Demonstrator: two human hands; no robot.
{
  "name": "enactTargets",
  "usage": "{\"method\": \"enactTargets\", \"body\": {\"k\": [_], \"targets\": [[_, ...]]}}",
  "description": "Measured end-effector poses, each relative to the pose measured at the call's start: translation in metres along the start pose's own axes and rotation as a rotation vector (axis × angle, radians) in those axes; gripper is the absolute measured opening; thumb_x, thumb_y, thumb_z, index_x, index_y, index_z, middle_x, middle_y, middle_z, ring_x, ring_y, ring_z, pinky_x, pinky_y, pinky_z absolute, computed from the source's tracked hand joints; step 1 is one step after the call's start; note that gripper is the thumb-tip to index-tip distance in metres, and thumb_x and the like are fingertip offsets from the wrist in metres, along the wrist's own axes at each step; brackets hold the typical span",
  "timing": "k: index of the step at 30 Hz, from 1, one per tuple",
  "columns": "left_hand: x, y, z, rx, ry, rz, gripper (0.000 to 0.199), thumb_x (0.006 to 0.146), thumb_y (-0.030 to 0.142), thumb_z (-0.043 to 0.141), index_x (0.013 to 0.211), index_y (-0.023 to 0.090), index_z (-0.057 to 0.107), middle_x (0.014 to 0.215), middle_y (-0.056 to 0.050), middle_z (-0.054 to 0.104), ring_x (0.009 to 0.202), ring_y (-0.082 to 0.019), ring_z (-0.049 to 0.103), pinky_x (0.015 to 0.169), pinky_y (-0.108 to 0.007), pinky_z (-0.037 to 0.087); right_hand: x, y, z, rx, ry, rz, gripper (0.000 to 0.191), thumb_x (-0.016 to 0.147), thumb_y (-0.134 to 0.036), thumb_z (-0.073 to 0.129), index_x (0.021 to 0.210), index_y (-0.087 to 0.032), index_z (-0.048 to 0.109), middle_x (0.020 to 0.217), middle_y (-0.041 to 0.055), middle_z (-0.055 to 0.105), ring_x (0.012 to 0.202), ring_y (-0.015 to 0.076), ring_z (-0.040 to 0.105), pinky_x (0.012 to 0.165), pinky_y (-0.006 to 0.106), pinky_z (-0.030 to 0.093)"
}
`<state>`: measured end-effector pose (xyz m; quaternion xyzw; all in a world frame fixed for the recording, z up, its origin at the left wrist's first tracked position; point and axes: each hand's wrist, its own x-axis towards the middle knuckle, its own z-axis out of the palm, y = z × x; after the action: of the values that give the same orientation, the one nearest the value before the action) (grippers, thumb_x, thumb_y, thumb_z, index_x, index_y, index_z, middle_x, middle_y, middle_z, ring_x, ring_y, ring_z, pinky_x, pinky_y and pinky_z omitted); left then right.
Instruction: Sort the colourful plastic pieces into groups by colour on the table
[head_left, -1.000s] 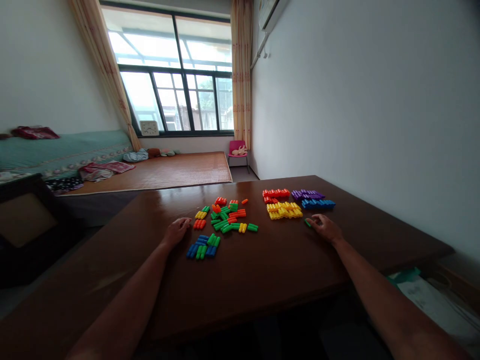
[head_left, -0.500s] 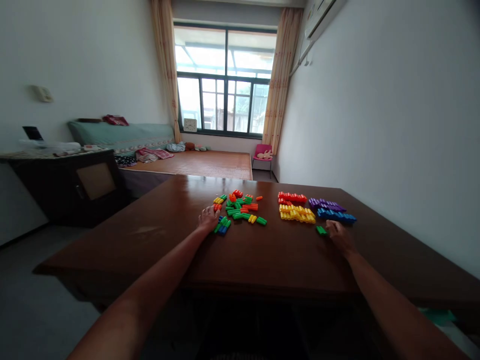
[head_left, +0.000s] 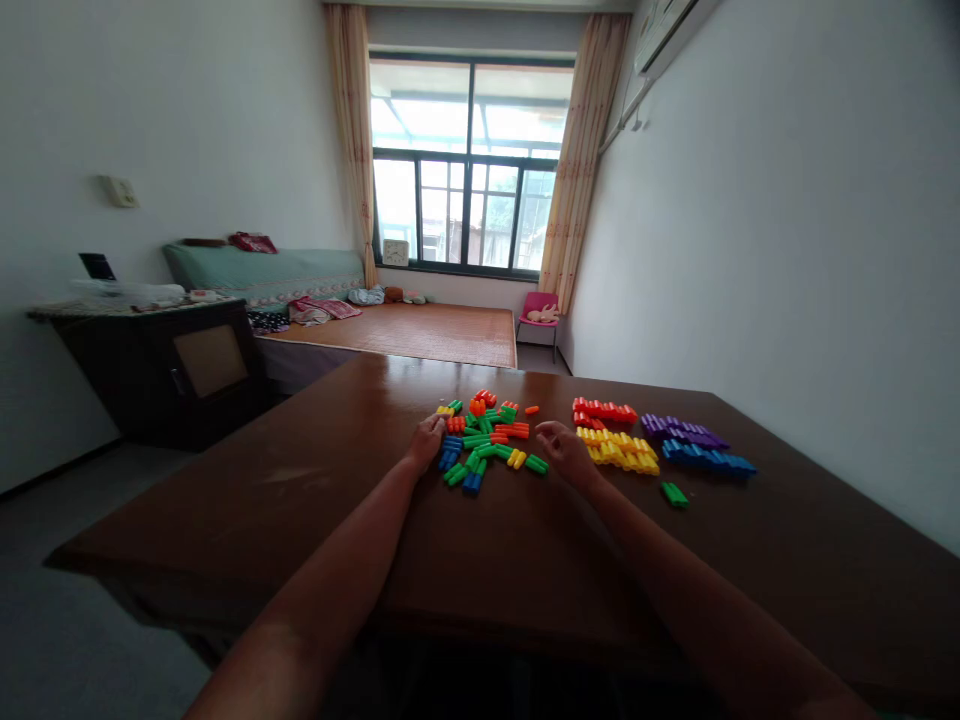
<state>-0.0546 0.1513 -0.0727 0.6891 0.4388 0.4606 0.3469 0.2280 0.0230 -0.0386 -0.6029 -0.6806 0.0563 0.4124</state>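
Note:
A mixed heap of plastic building blocks [head_left: 480,440], mostly green with some orange, blue and yellow, lies on the brown table. My left hand [head_left: 427,442] is at the heap's left edge, fingers stretched out beside a yellow block [head_left: 446,411] and some blue blocks [head_left: 450,452]. Whether the fingertips touch them is too small to tell. To the heap's right, my right hand [head_left: 566,452] hovers near orange blocks [head_left: 512,430], fingers slightly bent and apart, with nothing visible in them. A green block [head_left: 675,494] lies alone at the right.
Sorted rows stand right of my right hand: red blocks [head_left: 604,410], yellow blocks [head_left: 622,452], purple blocks [head_left: 684,431] and blue blocks [head_left: 709,459]. The table [head_left: 300,500] extends to both sides. Beyond it are a bed [head_left: 450,330] and a pink chair [head_left: 540,305].
My right hand has left the lone green block and moved left to the heap. My left hand has shifted slightly; blue and green blocks near it are spread differently. The view has turned slightly left.

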Motion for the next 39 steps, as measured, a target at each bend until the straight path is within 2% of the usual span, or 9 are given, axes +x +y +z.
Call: {"method": "enactTargets", "body": {"k": [3,7,14,19,26,29,32,37,39], "targets": [[-0.006,0.0,-0.007,-0.127,-0.047,-0.003,0.055,0.084,0.054,0.045,0.108,0.009,0.066,0.102,-0.012,0.07,0.094,-0.025,0.065,0.085,-0.038,0.051,0.019,-0.012,0.037,-0.045,-0.112,-0.025,0.026,0.084,-0.038,0.054,0.101,-0.02,0.062,0.099,0.0063,0.066,0.079,0.0165,0.061,0.075,0.029,0.047],[-0.008,0.006,-0.013,-0.01,-0.116,0.06,0.04,0.077,0.045,0.056,0.094,0.013,0.072,0.099,-0.009,0.071,0.093,-0.024,0.063,0.086,-0.036,0.049,0.02,-0.016,0.056,-0.24,-0.27,-0.017,0.028,0.078,-0.043,0.064,0.099,-0.025,0.065,0.106,0.0051,0.066,0.101,0.0234,0.059,0.081,0.034,0.045],[-0.007,0.012,-0.024,0.156,-0.454,0.148,0.046,0.069,0.042,0.067,0.106,0.014,0.07,0.103,-0.008,0.07,0.092,-0.023,0.064,0.081,-0.031,0.051,0.007,-0.015,0.056,-0.18,-0.135,-0.042,0.028,0.076,-0.023,0.066,0.104,-0.025,0.063,0.111,0.0049,0.063,0.106,0.0223,0.055,0.083,0.033,0.043],[-0.011,0.018,-0.021,0.221,-0.403,0.133,0.04,0.073,0.043,0.063,0.098,0.014,0.072,0.094,-0.007,0.072,0.087,-0.022,0.065,0.078,-0.03,0.051,0.007,-0.007,0.055,-0.018,-0.073,-0.082,0.015,0.075,-0.02,0.065,0.09,-0.025,0.067,0.095,0.003,0.067,0.098,0.0214,0.057,0.086,0.034,0.045],[-0.013,0.022,-0.023,0.419,-0.143,0.104,0.038,0.079,0.042,0.051,0.094,0.015,0.073,0.091,-0.006,0.073,0.084,-0.022,0.065,0.077,-0.03,0.049,0.014,-0.001,0.044,0.209,0.114,-0.029,0.027,0.081,-0.03,0.058,0.106,-0.022,0.066,0.102,0.0069,0.064,0.088,0.019,0.063,0.083,0.033,0.05],[-0.011,0.017,-0.024,0.428,-0.16,0.111,0.044,0.083,0.049,0.045,0.096,0.016,0.072,0.09,-0.005,0.073,0.084,-0.022,0.066,0.075,-0.03,0.049,0.016,0.001,0.022,0.285,0.185,0.057,0.03,0.078,-0.037,0.061,0.103,-0.02,0.064,0.096,0.0061,0.067,0.085,0.0195,0.064,0.08,0.034,0.052],[-0.007,0.011,-0.023,0.46,-0.17,0.136,0.044,0.082,0.05,0.045,0.096,0.018,0.072,0.095,-0.004,0.073,0.088,-0.023,0.066,0.079,-0.03,0.048,0.009,0.022,-0.024,0.331,0.259,0.13,0.034,0.075,-0.045,0.065,0.096,-0.019,0.062,0.089,0.0065,0.069,0.081,0.02,0.065,0.076,0.033,0.053],[0.0,0.006,-0.021,0.544,-0.206,0.143,0.04,0.08,0.045,0.046,0.1,0.021,0.072,0.102,-0.004,0.073,0.093,-0.024,0.066,0.082,-0.03,0.048,-0.047,0.108,-0.134,0.0,0.53,0.362,0.037,0.073,-0.049,0.063,0.092,-0.017,0.064,0.089,0.0096,0.07,0.08,0.0216,0.066,0.077,0.034,0.051],[0.001,0.006,-0.02,0.566,-0.229,0.149,0.04,0.081,0.045,0.044,0.101,0.023,0.072,0.102,-0.003,0.073,0.093,-0.023,0.066,0.082,-0.03,0.048,-0.077,0.144,-0.167,-0.199,0.506,0.533,0.035,0.07,-0.047,0.064,0.088,-0.018,0.066,0.086,0.0093,0.071,0.08,0.0227,0.066,0.077,0.035,0.049]]}}
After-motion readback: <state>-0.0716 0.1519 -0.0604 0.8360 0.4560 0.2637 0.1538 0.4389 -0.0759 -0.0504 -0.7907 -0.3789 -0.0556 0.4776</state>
